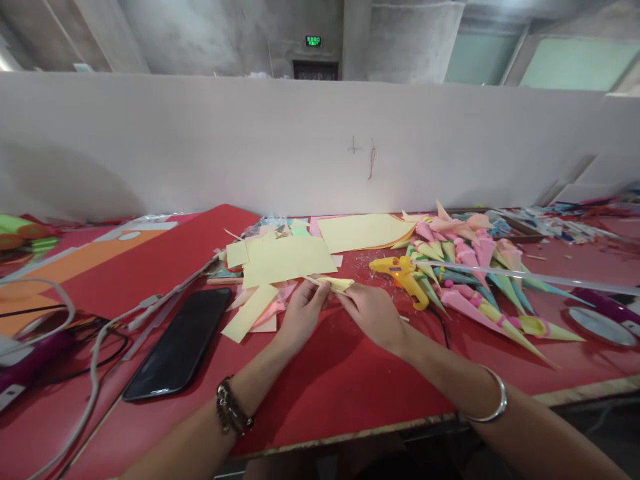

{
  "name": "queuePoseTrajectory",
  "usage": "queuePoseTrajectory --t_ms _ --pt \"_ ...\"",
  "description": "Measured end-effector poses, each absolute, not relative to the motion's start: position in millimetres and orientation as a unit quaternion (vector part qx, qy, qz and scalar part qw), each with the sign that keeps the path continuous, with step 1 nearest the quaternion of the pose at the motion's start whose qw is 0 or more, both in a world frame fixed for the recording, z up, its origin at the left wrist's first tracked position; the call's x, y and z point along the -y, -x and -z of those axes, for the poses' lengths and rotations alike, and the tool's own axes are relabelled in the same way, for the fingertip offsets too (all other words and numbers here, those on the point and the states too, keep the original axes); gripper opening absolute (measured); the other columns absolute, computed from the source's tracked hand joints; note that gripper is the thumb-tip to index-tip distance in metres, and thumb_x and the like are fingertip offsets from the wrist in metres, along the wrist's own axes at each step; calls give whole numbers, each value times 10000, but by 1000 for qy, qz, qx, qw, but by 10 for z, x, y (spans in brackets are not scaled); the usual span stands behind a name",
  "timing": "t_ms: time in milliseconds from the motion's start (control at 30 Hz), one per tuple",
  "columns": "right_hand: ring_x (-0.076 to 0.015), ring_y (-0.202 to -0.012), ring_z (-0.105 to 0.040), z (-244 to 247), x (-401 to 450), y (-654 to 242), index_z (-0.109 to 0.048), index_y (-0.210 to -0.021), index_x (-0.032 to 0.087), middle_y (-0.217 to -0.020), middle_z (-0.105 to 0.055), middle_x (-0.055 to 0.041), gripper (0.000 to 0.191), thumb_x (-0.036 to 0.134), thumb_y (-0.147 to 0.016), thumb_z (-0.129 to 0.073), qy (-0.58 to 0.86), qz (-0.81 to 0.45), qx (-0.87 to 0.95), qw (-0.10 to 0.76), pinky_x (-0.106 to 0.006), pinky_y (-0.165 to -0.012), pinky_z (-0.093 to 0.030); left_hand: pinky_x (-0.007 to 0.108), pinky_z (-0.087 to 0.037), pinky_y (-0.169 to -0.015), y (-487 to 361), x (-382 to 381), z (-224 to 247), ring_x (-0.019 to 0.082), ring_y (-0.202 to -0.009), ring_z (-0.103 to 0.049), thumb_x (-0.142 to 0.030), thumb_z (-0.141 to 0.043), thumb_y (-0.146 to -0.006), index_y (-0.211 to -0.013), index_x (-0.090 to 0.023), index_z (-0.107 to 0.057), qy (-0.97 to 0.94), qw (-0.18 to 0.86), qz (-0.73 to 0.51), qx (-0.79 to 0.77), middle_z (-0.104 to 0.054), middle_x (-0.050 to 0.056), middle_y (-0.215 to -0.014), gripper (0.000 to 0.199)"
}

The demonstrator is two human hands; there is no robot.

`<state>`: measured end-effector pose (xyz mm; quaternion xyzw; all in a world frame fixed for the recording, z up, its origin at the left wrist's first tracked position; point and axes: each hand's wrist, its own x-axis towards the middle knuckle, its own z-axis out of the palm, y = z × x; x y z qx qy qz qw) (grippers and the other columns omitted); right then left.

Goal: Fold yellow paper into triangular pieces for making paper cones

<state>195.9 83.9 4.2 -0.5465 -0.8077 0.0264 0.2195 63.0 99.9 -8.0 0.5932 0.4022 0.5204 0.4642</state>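
Between my two hands is a small piece of pale yellow paper point(340, 283), curled or folded into a narrow shape. My left hand point(303, 312) pinches its left end between thumb and fingers. On its right end, my right hand point(374, 313) grips with the fingers curled; its fingertips are partly hidden. A thin white stick-like edge shows by the left fingers, and I cannot make out what it is. Just beyond the hands lies a flat sheet of yellow paper point(287, 259). A yellow hot glue gun point(404, 275) rests to the right, with a long clear glue stick in it.
Several pastel paper cones point(480, 257) are piled at the right. Yellow paper strips point(250, 313) lie left of my hands, near a black phone point(179, 343). White cables point(97, 367) and red card point(165, 260) cover the left side. A white partition point(250, 147) stands behind the table.
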Motion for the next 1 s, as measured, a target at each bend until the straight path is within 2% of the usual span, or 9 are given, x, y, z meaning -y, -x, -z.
queuePoseTrajectory --t_ms 200,267,367,500,633,733,900,1000 --pt "-168 -617 -592 -5 -854 -1972 -608 -829 176 -757 -663 -83 306 302 -879 -333 536 -31 812 230 -241 -503 -296 195 -286 -475 -634 -977 50 61 -481 -334 -375 -519 -730 -580 -154 -464 -565 505 -518 -396 -411 -52 -533 273" --pt "-159 -622 -580 11 -864 -1981 -608 -792 169 -743 -658 -83 305 289 -875 -340 524 -67 808 259 -235 -523 -309 193 -274 -459 -634 -967 37 54 -456 -318 -374 -521 -729 -564 -155 -452 -559 512 -516 -399 -417 -54 -521 283" --pt "-132 -600 -546 18 -882 -1999 -596 -733 158 -694 -636 -55 304 258 -868 -342 476 -162 798 332 -218 -542 -328 198 -320 -504 -622 -957 13 55 -461 -342 -368 -519 -737 -581 -158 -460 -558 540 -512 -366 -434 -53 -525 268" --pt "-86 -467 -417 11 -892 -2008 -552 -642 154 -506 -481 23 325 279 -855 -341 422 -281 774 380 -192 -462 -291 209 -343 -541 -579 -959 -24 59 -452 -352 -386 -473 -774 -580 -158 -465 -588 558 -488 -324 -416 -59 -482 299" --pt "-70 -425 -342 9 -889 -1997 -546 -669 152 -468 -375 55 331 315 -856 -326 393 -353 764 370 -184 -434 -269 203 -321 -492 -551 -949 -72 60 -423 -360 -388 -449 -785 -543 -156 -463 -621 518 -470 -354 -415 -56 -442 336" --pt "-72 -433 -355 11 -893 -1994 -561 -673 147 -467 -386 52 342 317 -858 -329 399 -331 774 362 -187 -451 -277 201 -320 -476 -556 -932 -99 57 -400 -361 -370 -427 -795 -510 -156 -461 -630 488 -466 -384 -426 -52 -428 358" --pt "-93 -509 -455 49 -899 -1990 -604 -728 159 -580 -549 4 337 292 -868 -329 405 -246 806 355 -200 -524 -321 205 -318 -463 -574 -930 -85 56 -386 -362 -339 -412 -795 -458 -158 -442 -624 478 -474 -398 -433 -43 -417 383" --pt "-97 -473 -444 85 -893 -1986 -601 -690 159 -541 -542 0 319 292 -853 -362 436 -197 804 352 -207 -485 -297 206 -314 -442 -581 -942 -65 56 -377 -367 -335 -424 -777 -464 -158 -447 -607 495 -482 -393 -458 -38 -432 360"
